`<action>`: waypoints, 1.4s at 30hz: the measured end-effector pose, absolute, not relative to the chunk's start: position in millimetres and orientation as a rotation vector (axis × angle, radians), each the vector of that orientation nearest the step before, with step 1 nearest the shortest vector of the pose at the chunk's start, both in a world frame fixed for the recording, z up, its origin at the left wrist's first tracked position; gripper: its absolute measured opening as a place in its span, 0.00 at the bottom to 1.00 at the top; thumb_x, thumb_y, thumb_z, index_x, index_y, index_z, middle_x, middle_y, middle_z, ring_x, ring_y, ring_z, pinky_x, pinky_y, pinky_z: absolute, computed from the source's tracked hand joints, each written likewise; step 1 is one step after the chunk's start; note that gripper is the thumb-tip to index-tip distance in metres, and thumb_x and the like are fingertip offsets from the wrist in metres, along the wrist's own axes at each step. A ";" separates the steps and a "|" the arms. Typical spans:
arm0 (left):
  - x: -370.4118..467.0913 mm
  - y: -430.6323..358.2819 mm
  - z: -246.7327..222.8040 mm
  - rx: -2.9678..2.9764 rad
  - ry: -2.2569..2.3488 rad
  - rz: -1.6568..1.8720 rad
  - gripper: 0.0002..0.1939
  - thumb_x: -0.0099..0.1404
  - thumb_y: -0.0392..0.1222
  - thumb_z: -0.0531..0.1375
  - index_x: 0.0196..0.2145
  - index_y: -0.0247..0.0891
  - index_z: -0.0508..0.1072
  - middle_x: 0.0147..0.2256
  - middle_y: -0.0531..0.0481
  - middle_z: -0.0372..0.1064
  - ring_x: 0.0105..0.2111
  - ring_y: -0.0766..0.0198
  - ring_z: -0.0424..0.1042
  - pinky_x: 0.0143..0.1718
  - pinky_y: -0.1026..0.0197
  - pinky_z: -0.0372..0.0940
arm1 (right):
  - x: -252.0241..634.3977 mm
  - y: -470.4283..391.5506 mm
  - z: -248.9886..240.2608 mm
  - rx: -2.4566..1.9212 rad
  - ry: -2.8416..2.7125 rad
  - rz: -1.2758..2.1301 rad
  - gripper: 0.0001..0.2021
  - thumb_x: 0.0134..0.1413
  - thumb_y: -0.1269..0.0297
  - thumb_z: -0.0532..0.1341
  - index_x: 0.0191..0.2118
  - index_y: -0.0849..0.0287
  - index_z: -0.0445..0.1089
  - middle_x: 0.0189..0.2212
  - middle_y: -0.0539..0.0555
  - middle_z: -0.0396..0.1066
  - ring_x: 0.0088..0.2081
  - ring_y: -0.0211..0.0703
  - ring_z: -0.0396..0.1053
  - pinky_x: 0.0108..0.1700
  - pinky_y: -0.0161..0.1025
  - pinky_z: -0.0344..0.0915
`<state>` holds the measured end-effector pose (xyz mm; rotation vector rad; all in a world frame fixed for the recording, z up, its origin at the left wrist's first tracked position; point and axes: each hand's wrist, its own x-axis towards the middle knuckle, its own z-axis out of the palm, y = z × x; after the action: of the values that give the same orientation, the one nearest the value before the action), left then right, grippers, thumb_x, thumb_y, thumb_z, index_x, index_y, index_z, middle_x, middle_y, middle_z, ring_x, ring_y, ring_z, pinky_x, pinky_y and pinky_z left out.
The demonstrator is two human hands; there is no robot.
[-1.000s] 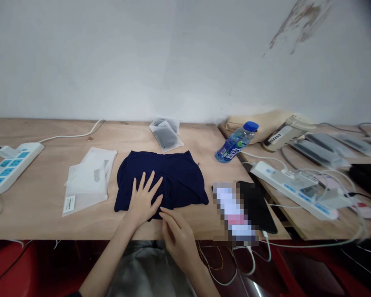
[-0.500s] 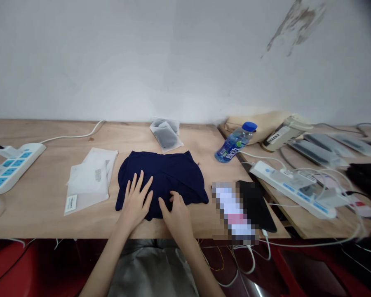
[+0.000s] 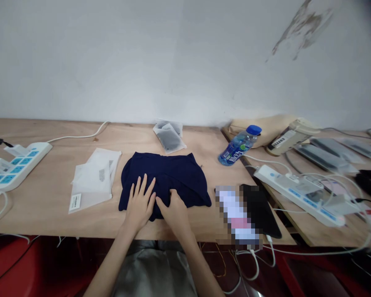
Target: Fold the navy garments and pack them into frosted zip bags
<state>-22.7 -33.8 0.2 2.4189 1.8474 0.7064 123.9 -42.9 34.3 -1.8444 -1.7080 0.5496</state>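
A navy-blue cloth garment [image 3: 167,167] lies folded and spread on the wooden table in front of me; its exact kind is not clear. My left hand [image 3: 141,202] rests flat on its lower left part, fingers spread. Close beside it, my right hand [image 3: 174,210] touches the lower middle edge. The right thumb and index finger stand apart, while the other fingers are curled and partly hidden. To the left lie translucent plastic bags [image 3: 94,177] with printed labels. Behind the garment are frosted packets [image 3: 170,138] with dark contents.
A blue-capped bottle [image 3: 236,148] leans right of the garment. Nearer me are a blurred-out phone [image 3: 238,216] and a black flat item [image 3: 259,210]. Power strips with cables stand left [image 3: 24,165] and right [image 3: 299,196]. A coffee cup [image 3: 289,138] lies tilted at the back right.
The whole view has shifted slightly, so things appear a little further right. My left hand stays flat on the garment; the right hand's fingers have moved slightly nearer the left.
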 end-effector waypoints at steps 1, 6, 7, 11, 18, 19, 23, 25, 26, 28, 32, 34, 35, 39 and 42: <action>-23.0 -33.9 0.0 2.418 1.841 0.712 0.29 0.72 0.44 0.47 0.68 0.47 0.48 0.70 0.45 0.39 0.68 0.48 0.42 0.64 0.38 0.49 | 125.3 -42.6 33.8 -1.858 -1.713 0.555 0.22 0.55 0.55 0.60 0.51 0.66 0.67 0.41 0.66 0.75 0.42 0.56 0.75 0.39 0.43 0.68; -25.3 -33.9 -3.6 2.342 1.873 0.852 0.28 0.72 0.41 0.46 0.68 0.41 0.49 0.70 0.40 0.32 0.69 0.48 0.39 0.64 0.40 0.49 | 138.0 -34.9 38.1 -1.887 -1.693 0.637 0.14 0.55 0.59 0.60 0.43 0.63 0.70 0.29 0.56 0.76 0.33 0.50 0.75 0.34 0.39 0.66; -25.4 -33.8 -4.6 2.318 1.888 0.882 0.28 0.72 0.41 0.46 0.68 0.40 0.48 0.70 0.40 0.32 0.69 0.49 0.39 0.64 0.40 0.49 | 139.6 -32.9 38.7 -1.881 -1.700 0.638 0.13 0.55 0.58 0.61 0.40 0.62 0.71 0.27 0.55 0.76 0.32 0.49 0.75 0.33 0.38 0.66; -23.1 -34.3 -6.0 2.296 1.879 0.895 0.29 0.72 0.42 0.47 0.68 0.42 0.48 0.70 0.41 0.35 0.69 0.47 0.39 0.64 0.38 0.49 | 136.5 -27.4 36.4 -1.879 -1.764 0.620 0.17 0.51 0.51 0.63 0.37 0.62 0.72 0.29 0.60 0.77 0.33 0.53 0.76 0.32 0.40 0.66; -41.5 -36.0 6.1 2.058 1.966 1.120 0.25 0.71 0.43 0.50 0.64 0.42 0.58 0.68 0.41 0.43 0.67 0.49 0.46 0.64 0.42 0.52 | 128.3 -25.3 41.8 -1.881 -1.738 0.629 0.16 0.51 0.60 0.63 0.43 0.64 0.74 0.36 0.65 0.78 0.41 0.60 0.76 0.40 0.45 0.70; -50.8 -35.9 8.3 1.997 2.023 1.173 0.23 0.71 0.44 0.50 0.62 0.41 0.60 0.67 0.41 0.47 0.66 0.50 0.50 0.64 0.43 0.53 | 130.4 -25.1 44.3 -1.869 -1.726 0.642 0.16 0.52 0.61 0.62 0.43 0.64 0.74 0.37 0.65 0.78 0.42 0.60 0.76 0.41 0.46 0.70; -97.6 -36.0 12.3 1.855 2.302 1.202 0.20 0.68 0.47 0.52 0.54 0.37 0.68 0.58 0.36 0.59 0.59 0.47 0.61 0.59 0.44 0.58 | 143.8 -25.4 49.6 -1.836 -1.686 0.691 0.14 0.52 0.60 0.61 0.42 0.62 0.75 0.38 0.62 0.78 0.43 0.58 0.76 0.44 0.47 0.70; -119.0 -36.7 11.5 1.818 2.468 1.111 0.22 0.66 0.52 0.54 0.51 0.35 0.69 0.54 0.34 0.62 0.56 0.44 0.63 0.55 0.43 0.60 | 150.5 -25.7 47.2 -1.849 -1.680 0.685 0.15 0.52 0.60 0.62 0.43 0.63 0.75 0.40 0.63 0.77 0.45 0.59 0.75 0.45 0.48 0.69; -127.6 -37.0 10.9 1.795 2.543 1.055 0.24 0.64 0.54 0.55 0.51 0.33 0.69 0.52 0.33 0.63 0.54 0.42 0.64 0.53 0.43 0.61 | 153.0 -25.7 45.1 -1.858 -1.681 0.674 0.17 0.52 0.60 0.62 0.45 0.63 0.75 0.42 0.65 0.77 0.47 0.60 0.74 0.46 0.48 0.69; -139.9 -36.6 10.1 1.734 2.653 0.954 0.29 0.61 0.59 0.57 0.50 0.32 0.69 0.46 0.34 0.65 0.49 0.42 0.66 0.48 0.45 0.63 | 156.2 -25.2 40.8 -1.871 -1.688 0.665 0.19 0.52 0.57 0.61 0.46 0.65 0.74 0.44 0.67 0.76 0.48 0.61 0.73 0.47 0.49 0.69; -147.5 -32.0 12.7 1.664 2.645 0.801 0.24 0.63 0.56 0.55 0.46 0.34 0.72 0.41 0.39 0.69 0.39 0.48 0.71 0.41 0.52 0.64 | 155.6 -22.9 41.7 -1.903 -1.678 0.702 0.22 0.55 0.51 0.60 0.45 0.66 0.73 0.41 0.68 0.76 0.46 0.61 0.74 0.44 0.48 0.69; -146.3 -29.4 16.1 1.638 2.638 0.732 0.18 0.65 0.50 0.52 0.42 0.35 0.75 0.40 0.40 0.71 0.36 0.51 0.72 0.39 0.53 0.64 | 152.6 -21.3 47.1 -1.921 -1.693 0.748 0.23 0.54 0.49 0.60 0.45 0.65 0.72 0.39 0.66 0.77 0.44 0.61 0.75 0.43 0.48 0.69; -145.3 -28.5 18.1 1.622 2.652 0.695 0.17 0.66 0.48 0.51 0.41 0.36 0.75 0.40 0.40 0.72 0.35 0.52 0.72 0.39 0.54 0.64 | 150.6 -20.3 49.8 -1.931 -1.699 0.770 0.24 0.53 0.48 0.61 0.45 0.65 0.72 0.39 0.66 0.76 0.44 0.61 0.75 0.43 0.48 0.69; -143.6 -29.9 28.8 1.567 2.701 0.546 0.15 0.65 0.44 0.52 0.39 0.36 0.75 0.35 0.41 0.75 0.35 0.50 0.74 0.37 0.55 0.63 | 141.1 -15.3 53.5 -1.930 -1.684 0.854 0.26 0.46 0.51 0.66 0.48 0.65 0.69 0.40 0.65 0.76 0.44 0.60 0.74 0.43 0.46 0.68; -147.2 -34.6 41.1 1.520 2.723 0.519 0.11 0.64 0.44 0.54 0.38 0.38 0.73 0.31 0.44 0.75 0.35 0.50 0.75 0.36 0.56 0.63 | 138.4 -11.3 48.7 -1.836 -1.638 0.934 0.23 0.45 0.58 0.67 0.47 0.63 0.70 0.41 0.64 0.76 0.46 0.58 0.73 0.47 0.47 0.68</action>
<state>-147.2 -34.6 41.1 1.5202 2.7226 0.5188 138.4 -11.3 48.7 -1.8358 -1.6379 0.9345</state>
